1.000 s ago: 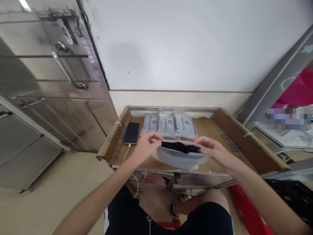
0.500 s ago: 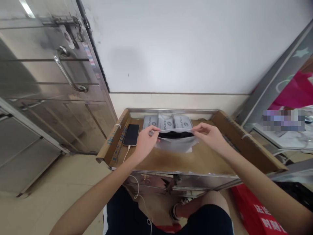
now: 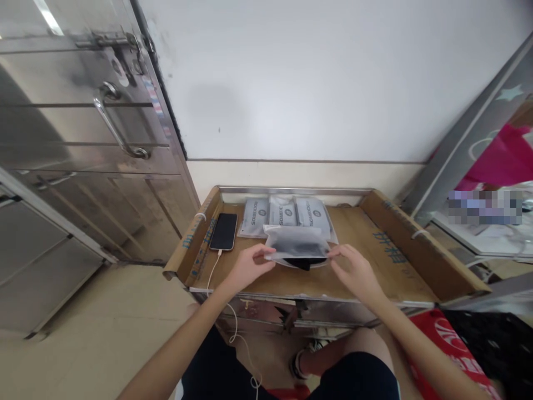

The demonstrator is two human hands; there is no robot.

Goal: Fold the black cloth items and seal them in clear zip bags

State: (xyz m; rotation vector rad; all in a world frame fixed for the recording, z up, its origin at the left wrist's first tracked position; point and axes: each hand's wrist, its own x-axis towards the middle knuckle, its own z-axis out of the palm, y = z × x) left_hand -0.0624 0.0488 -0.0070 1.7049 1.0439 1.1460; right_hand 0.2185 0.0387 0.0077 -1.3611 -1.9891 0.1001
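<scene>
A frosted translucent pouch (image 3: 296,242) lies at the middle of the cardboard-lined tabletop, its mouth toward me and a black item (image 3: 306,262) showing in the opening. My left hand (image 3: 253,265) pinches the left corner of the mouth between thumb and fingers. At the right corner, my right hand (image 3: 353,269) pinches the edge the same way. Behind the pouch lie three grey printed packets side by side: a left one (image 3: 255,214), a middle one (image 3: 283,213) and a right one (image 3: 312,214).
A phone (image 3: 224,231) with a white cable (image 3: 213,270) lies left of the packets. Cardboard walls (image 3: 425,253) rise at both sides of the tabletop. A metal door (image 3: 83,122) stands at left, and a red bag (image 3: 453,344) is below right.
Both hands have come down and nearer to me with the pouch's mouth. The pouch now lies back toward the packets, whose fronts show more, and the black item pokes out of the opening.
</scene>
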